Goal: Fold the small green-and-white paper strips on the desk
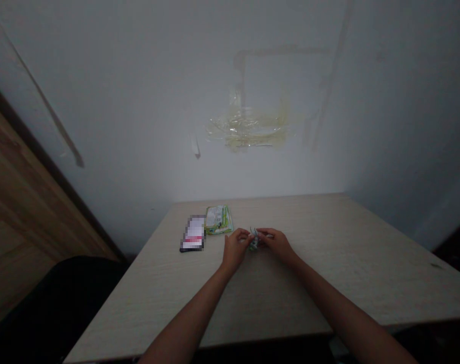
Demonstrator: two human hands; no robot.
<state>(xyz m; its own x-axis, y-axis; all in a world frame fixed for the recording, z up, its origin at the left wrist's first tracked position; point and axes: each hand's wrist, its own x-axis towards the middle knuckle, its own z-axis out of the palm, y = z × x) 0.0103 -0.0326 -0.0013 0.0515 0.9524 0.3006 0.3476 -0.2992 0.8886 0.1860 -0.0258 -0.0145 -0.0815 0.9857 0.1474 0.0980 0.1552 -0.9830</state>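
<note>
Left hand (237,245): grip drawn in to a pinch, fingertips closed on one side of a small crumpled piece (254,241). Right hand (276,242): grip likewise pinched, on the other side of the same piece. The piece sits between the two hands, low over the middle of the desk (347,263); whether its underside touches the surface cannot be determined.

Condition of the piece: thin, creased, patterned in white, green and dark tones, with a pointed end standing up between the fingers. The fingers cover much of it, so its full shape cannot be made out.

Beyond the left hand, near its fingers, green-and-white packets (217,220) lie flat in an overlapping pile, print showing on the upper face. Just beside them, to the left, lies a flat device (194,232) with a dark edge; its face is pixelated and illegible. Contact between the two cannot be confirmed.

Desk: pale, wood-grained, a small dark mark (436,266) toward the right edge. Both forearms cross its near edge.

Room: dim. The white wall (138,76) behind carries wrinkled clear tape (252,129) and yellowish residue. At left, a wooden panel (17,202) leans across the view above a dark, unidentified object (63,298).
</note>
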